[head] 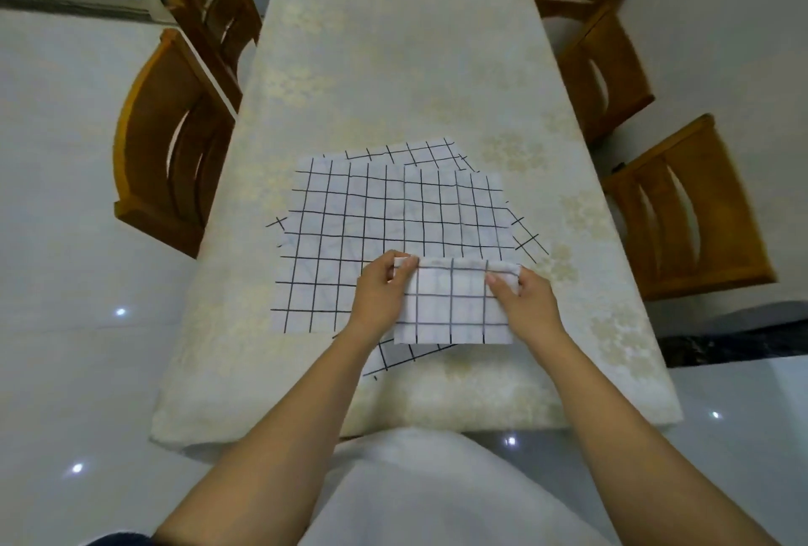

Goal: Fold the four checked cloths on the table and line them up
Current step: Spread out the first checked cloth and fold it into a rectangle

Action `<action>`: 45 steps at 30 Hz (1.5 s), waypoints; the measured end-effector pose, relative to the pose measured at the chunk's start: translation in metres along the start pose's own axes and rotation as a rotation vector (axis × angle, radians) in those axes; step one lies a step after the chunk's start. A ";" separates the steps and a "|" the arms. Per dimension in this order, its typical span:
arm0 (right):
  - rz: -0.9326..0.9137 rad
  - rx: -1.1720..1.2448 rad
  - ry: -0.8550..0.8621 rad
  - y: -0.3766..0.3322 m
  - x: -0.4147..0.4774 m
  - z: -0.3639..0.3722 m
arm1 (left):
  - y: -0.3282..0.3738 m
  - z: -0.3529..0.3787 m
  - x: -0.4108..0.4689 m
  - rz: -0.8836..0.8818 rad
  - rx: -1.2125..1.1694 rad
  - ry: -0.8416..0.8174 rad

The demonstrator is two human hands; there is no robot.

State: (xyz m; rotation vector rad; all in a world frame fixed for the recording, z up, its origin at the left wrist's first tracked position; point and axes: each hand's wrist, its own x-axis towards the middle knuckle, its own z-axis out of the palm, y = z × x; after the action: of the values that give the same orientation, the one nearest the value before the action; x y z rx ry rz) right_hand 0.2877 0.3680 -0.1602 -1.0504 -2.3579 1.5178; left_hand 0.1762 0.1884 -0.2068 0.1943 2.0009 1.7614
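Observation:
Several white cloths with black checks lie overlapped in a loose pile on the middle of the table. On the pile's near right side I hold a smaller folded checked cloth. My left hand pinches its top left corner between thumb and fingers. My right hand pinches its top right corner the same way. The folded cloth's top edge is rolled over between my hands. Corners of lower cloths stick out at the pile's left, right and near edges.
The table wears a cream tablecloth with a pale flower pattern. Two wooden chairs stand at the left side and three at the right. A glossy white floor surrounds the table. My white garment fills the bottom.

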 end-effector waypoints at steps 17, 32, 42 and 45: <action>-0.024 0.278 -0.029 0.013 -0.155 0.098 | -0.004 -0.089 -0.193 -0.006 0.229 0.230; -0.386 -0.017 -0.156 -0.106 -0.230 0.205 | 0.002 -0.248 -0.252 0.096 0.217 0.505; -0.427 0.042 -0.561 -0.229 -0.297 0.438 | -0.029 -0.504 -0.293 -0.011 -0.052 0.808; -0.476 0.008 -0.581 -0.252 -0.300 0.473 | -0.024 -0.548 -0.296 -0.025 -0.077 0.789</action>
State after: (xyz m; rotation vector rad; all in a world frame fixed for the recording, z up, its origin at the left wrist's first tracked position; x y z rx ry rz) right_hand 0.1690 -0.2318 -0.1017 0.0033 -2.6712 1.7856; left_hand 0.2071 -0.4279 -0.1183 -0.6468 2.4028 2.0937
